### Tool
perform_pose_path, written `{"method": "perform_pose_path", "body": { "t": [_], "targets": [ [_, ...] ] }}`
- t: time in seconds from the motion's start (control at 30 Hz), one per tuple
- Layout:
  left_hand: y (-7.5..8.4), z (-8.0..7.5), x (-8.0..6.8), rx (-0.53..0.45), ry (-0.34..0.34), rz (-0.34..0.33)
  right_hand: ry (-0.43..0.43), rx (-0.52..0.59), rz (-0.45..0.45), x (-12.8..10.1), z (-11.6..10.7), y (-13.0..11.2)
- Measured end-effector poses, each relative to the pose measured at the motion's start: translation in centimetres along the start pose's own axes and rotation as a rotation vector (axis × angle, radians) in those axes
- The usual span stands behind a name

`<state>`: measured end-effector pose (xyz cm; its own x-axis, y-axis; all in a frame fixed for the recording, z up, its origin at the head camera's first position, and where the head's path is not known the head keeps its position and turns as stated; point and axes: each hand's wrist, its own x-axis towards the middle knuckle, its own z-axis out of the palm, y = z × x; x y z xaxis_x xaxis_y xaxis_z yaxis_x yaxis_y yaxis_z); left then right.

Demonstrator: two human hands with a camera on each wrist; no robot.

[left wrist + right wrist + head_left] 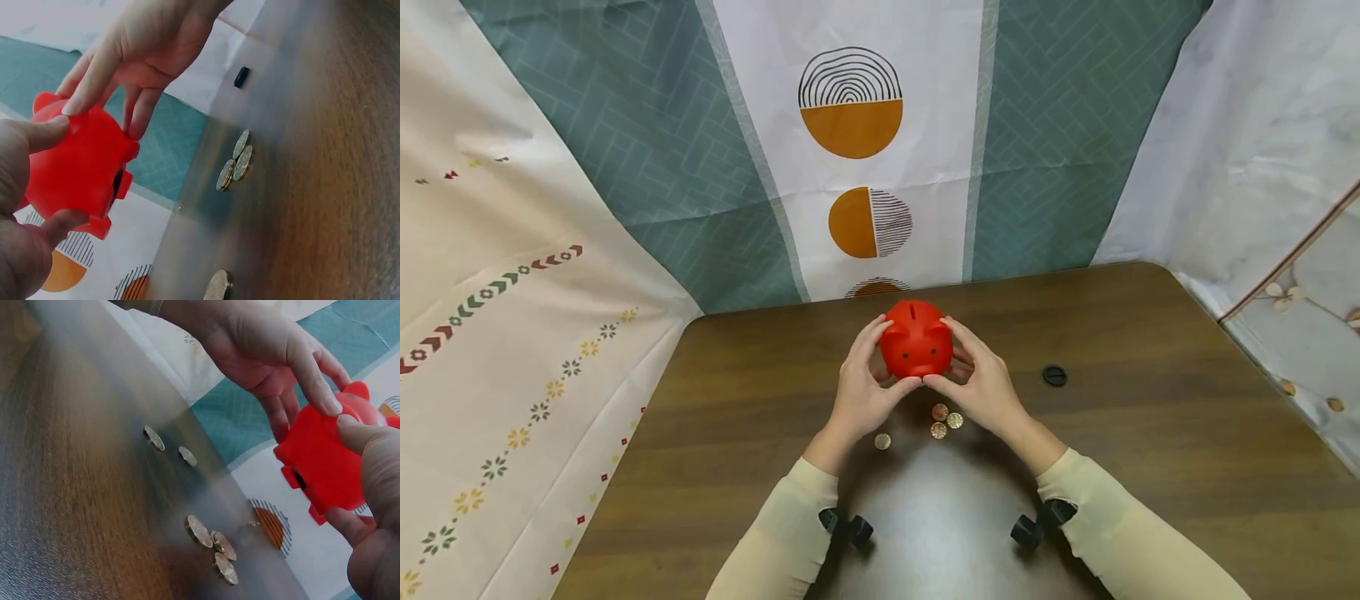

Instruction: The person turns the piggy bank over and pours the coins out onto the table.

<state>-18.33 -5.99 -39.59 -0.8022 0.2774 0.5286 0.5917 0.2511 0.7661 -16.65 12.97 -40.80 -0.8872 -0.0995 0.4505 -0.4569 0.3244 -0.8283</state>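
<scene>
A red piggy bank point(916, 340) is held up above the table by both hands, its face and top slot turned toward the head camera. My left hand point(867, 388) grips its left side, thumb underneath the snout. From the other side my right hand point(987, 390) grips it, the two thumbs nearly meeting. A dark opening point(117, 180) shows in its underside in the left wrist view. Gold-coloured coins point(955, 420) lie on the table below, some in a small cluster, with a separate coin point(882, 442) to the left.
To the right on the brown wooden table point(1150, 467) lies a round black plug point(1054, 375). Patterned cloths point(1045, 125) hang behind the table and along its sides. Each sleeve carries a black wrist camera point(1027, 532).
</scene>
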Motion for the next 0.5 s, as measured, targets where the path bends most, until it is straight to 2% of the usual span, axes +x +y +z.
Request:
{"method": "perform_pose_path", "body": {
  "t": [0.1, 0.17, 0.23, 0.33, 0.37, 0.43, 0.5],
  "targets": [
    [-0.3, 0.2, -0.2, 0.014, -0.003, -0.033, -0.019, 0.025, 0.021, -0.1, 0.1, 0.2],
    [-0.4, 0.3, -0.2, 0.018, 0.005, -0.029, -0.016, 0.035, 0.011, 0.0, 0.1, 0.3],
    [-0.5, 0.3, -0.2, 0.01, 0.029, 0.012, 0.003, 0.02, -0.029, 0.1, 0.2, 0.8],
    [-0.9, 0.4, -0.2, -0.002, 0.073, 0.129, 0.051, 0.008, -0.144, 0.2, 0.2, 1.6],
    [-1.1, 0.3, -0.2, -0.003, 0.079, 0.148, 0.059, 0.005, -0.166, 0.3, 0.2, 1.9],
    [-1.5, 0.2, -0.1, 0.01, 0.066, 0.134, 0.05, 0.008, -0.156, 0.4, 0.1, 1.9],
    [-1.7, 0.1, -0.1, 0.013, 0.037, 0.085, 0.02, 0.012, -0.107, 0.3, 0.0, 1.2]
  ]
}}
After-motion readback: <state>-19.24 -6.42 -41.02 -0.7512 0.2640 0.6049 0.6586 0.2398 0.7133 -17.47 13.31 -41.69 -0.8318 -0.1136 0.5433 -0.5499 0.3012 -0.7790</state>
